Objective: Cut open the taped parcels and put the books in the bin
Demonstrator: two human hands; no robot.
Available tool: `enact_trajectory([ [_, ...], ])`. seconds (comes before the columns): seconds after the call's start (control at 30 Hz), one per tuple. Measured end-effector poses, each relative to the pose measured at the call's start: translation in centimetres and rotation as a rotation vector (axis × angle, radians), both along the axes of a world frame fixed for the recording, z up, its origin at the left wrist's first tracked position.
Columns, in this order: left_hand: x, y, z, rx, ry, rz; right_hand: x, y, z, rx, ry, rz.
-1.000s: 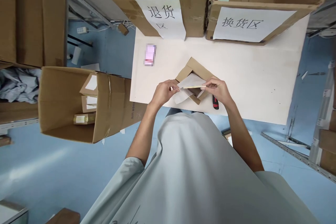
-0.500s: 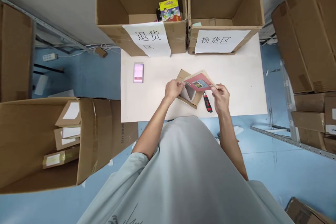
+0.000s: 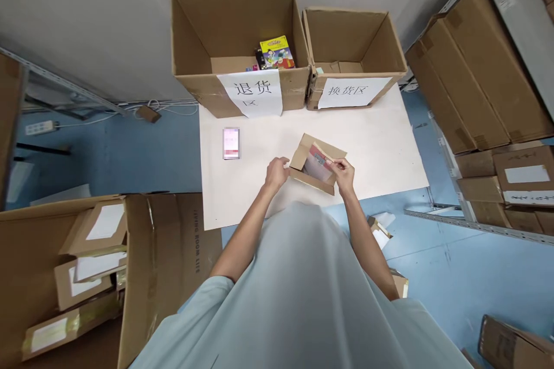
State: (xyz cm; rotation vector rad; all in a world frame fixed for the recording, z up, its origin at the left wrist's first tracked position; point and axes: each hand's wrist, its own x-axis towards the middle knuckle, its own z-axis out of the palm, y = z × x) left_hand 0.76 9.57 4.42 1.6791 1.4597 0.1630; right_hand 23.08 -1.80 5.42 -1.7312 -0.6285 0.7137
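A small open cardboard mailer box [image 3: 303,157] lies on the white table [image 3: 381,150] in front of me. Inside it sits a thin red-covered book in a clear wrapper [image 3: 318,162]. My left hand [image 3: 277,173] is curled against the box's left end and grips it. My right hand [image 3: 344,174] pinches the book's near right edge, over the box's right side.
Two large open cartons with paper signs stand at the table's far edge: the left one [image 3: 236,46] holds colourful books, the right one [image 3: 352,46]. A phone [image 3: 231,143] lies left on the table. A big carton of parcels [image 3: 82,277] is at lower left; stacked boxes [image 3: 480,81] at right.
The red book, held up above the box half a second ago, is now down inside the box. My head has lifted, so the far cartons show more fully. The red knife is hidden.
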Motion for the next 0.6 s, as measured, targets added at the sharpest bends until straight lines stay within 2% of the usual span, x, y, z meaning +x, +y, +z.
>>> enact_trajectory([
  [0.17,-1.6,-1.7,-1.5,-0.097,-0.099,0.108,-0.8,-0.9,5.4,0.136,-0.075,-0.078],
  [0.3,-3.8,-3.1,-1.1,-0.114,-0.127,0.164,-2.7,-1.8,8.9,0.277,0.061,-0.187],
  [0.4,-4.6,-3.0,0.8,-0.076,-0.234,0.157,-4.5,-2.2,10.6,0.351,0.201,-0.214],
  [0.53,-3.8,-1.6,5.5,-0.253,-0.801,0.086,-6.4,-2.5,12.2,0.383,0.320,-0.165],
  [0.6,-3.4,-0.9,7.8,-0.299,-1.003,0.082,-7.1,-2.5,13.0,0.393,0.374,-0.167],
])
